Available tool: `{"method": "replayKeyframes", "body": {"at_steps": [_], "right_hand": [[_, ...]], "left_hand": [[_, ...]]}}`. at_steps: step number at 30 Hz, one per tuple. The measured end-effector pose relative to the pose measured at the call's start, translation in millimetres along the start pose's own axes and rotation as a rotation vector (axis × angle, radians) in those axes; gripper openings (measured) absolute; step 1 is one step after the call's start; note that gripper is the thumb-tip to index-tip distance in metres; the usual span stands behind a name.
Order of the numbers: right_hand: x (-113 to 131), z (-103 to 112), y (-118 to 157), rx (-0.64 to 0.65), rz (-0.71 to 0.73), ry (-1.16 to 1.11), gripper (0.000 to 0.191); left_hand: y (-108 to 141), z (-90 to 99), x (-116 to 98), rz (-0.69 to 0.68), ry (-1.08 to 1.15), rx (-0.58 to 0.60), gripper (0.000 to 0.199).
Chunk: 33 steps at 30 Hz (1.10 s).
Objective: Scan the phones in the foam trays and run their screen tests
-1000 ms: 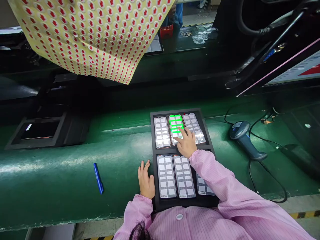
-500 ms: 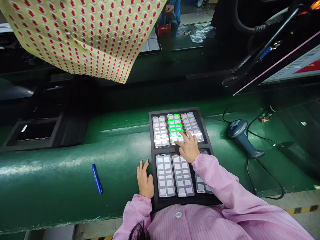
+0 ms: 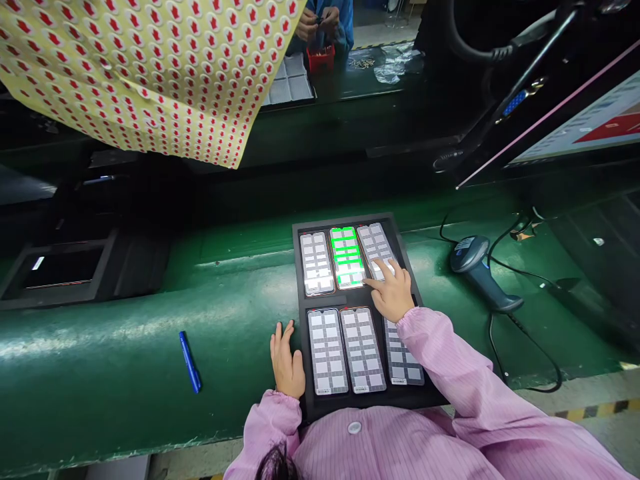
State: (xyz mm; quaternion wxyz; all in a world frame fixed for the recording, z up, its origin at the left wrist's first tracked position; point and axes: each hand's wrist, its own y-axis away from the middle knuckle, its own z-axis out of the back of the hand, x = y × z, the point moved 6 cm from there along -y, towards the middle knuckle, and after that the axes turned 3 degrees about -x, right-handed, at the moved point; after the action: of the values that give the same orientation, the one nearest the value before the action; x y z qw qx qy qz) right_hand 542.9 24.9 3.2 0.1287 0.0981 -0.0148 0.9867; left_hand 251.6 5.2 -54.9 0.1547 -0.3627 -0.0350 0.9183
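Note:
In front of me lies a black foam tray (image 3: pixel 320 301) holding several smartphones in two rows, their screens showing grids of grey and white blocks. The middle phone of the far row (image 3: pixel 346 257) has most of its grid lit green. My right hand (image 3: pixel 393 292) is over the far row's right phone (image 3: pixel 373 241), fingers spread and a fingertip at or just above its screen; it holds nothing. The thumb is near the green phone's lower right edge. My left hand (image 3: pixel 287 363) rests flat on the bench beside the tray's left edge, fingers apart and empty.
A blue marker (image 3: pixel 190 362) lies left on the green bench (image 3: pixel 240 347). To the right is a corded barcode scanner (image 3: pixel 483 273). A yellow sticker sheet (image 3: pixel 150 80) hangs above; a monitor (image 3: pixel 585 127) is upper right. Across the bench, a person's hands (image 3: pixel 317 23) work above a red bin (image 3: pixel 321 59).
My right hand has shifted right, from the middle far phone to the right one. More green fills the bottom of the middle phone's grid. The left hand stays put; the view has shifted slightly.

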Motion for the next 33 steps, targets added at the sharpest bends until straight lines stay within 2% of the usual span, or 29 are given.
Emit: {"method": "replayKeyframes", "body": {"at_steps": [8,17,27,33], "right_hand": [[-1,-2,-16,-0.015,-0.043,-0.004,0.039],[-3,-3,-60,-0.082,-0.098,-0.045,0.043],[-12,-14,-112,0.003,-0.175,-0.077,0.043],[-8,-12,-125,0.007,-0.196,-0.088,0.042]], "left_hand": [[-1,0.6,-1,0.008,0.008,0.0,0.04],[2,-0.6,3,0.006,0.014,-0.001,0.041],[3,-0.4,4,-0.004,0.008,-0.01,0.041],[5,-0.3,6,-0.002,-0.006,-0.018,0.042]]}}
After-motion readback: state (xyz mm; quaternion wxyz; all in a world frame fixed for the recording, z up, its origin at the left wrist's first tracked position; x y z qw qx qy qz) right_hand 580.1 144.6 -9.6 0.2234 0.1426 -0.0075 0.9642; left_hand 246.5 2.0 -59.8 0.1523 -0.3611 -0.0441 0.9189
